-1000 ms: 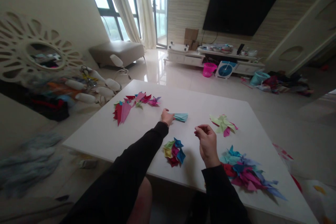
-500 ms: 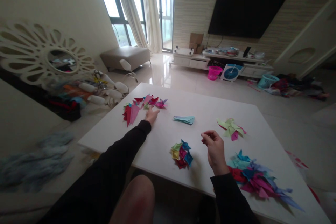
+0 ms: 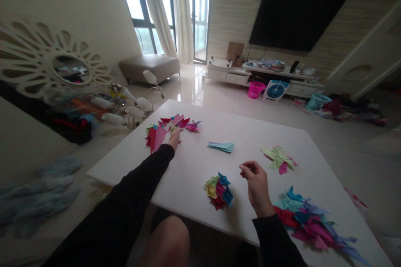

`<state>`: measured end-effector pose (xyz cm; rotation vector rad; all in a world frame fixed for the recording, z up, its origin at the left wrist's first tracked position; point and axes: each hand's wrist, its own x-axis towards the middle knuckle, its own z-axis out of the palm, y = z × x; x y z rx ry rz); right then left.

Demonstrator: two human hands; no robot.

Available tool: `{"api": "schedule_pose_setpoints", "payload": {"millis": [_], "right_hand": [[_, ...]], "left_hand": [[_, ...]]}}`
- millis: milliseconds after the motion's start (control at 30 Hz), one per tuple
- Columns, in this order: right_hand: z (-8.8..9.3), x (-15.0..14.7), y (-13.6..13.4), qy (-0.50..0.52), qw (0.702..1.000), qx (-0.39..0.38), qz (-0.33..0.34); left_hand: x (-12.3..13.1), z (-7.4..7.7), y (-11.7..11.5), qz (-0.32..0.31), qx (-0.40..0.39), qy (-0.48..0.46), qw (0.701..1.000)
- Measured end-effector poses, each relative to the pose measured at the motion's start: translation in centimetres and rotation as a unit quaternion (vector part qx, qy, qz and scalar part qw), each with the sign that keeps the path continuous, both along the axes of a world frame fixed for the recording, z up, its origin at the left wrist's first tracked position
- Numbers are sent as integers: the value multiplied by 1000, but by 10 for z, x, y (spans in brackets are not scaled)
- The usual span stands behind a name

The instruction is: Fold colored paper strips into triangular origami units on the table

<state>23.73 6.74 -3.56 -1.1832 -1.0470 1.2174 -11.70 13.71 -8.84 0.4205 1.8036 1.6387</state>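
Note:
My left hand (image 3: 174,138) reaches to the near edge of a pile of folded paper pieces (image 3: 159,135) in red, pink and other colours at the table's far left. Its fingers look partly spread; I cannot see anything held in them. Above the table, my right hand (image 3: 257,183) has thumb and forefinger pinched together, and whatever is between them is too small to make out. Left of it lies a round cluster of folded paper (image 3: 219,191) in green, yellow, red, magenta and blue. Beyond is a small stack of light blue folded paper strips (image 3: 222,147).
The white table (image 3: 188,171) also bears green and pink folded papers (image 3: 278,158) at right and a larger multicoloured paper heap (image 3: 313,221) near my right forearm. A white-shaded lamp (image 3: 134,110) lies beyond the left edge. My bare knee (image 3: 171,240) is below the front edge.
My left hand has moved slightly left and closer in against the paper pile. My right hand keeps its pinch in nearly the same place. The camera view has shifted a little.

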Motion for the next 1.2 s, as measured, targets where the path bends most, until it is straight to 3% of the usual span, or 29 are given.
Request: {"api": "schedule_pose_setpoints", "payload": {"millis": [100, 200, 267, 400, 500, 567, 667, 800, 1200], "right_hand": [[-1, -1, -1, -2, 1000, 4, 5], [-2, 0, -3, -4, 1000, 10, 7], [-1, 2, -3, -3, 1000, 17, 5], [4, 8, -2, 4, 1000, 25, 0], [7, 14, 0, 14, 999, 24, -15], [9, 19, -1, 16, 999, 20, -23], [13, 24, -5, -26, 999, 28, -8], [18, 24, -7, -131, 987, 92, 17], [9, 9, 9, -237, 963, 122, 41]], "left_hand": [[2, 12, -10, 12, -6, -37, 999], [25, 34, -24, -8, 29, -58, 998], [57, 52, -37, -47, 66, -72, 994], [144, 85, -73, -157, 140, -115, 971], [198, 95, -100, -213, 161, -130, 955], [218, 93, -111, -228, 148, -106, 956], [224, 79, -114, -262, 125, -59, 955], [215, 65, -102, -296, 120, -22, 947], [200, 54, -72, -326, 122, 23, 937]]}}
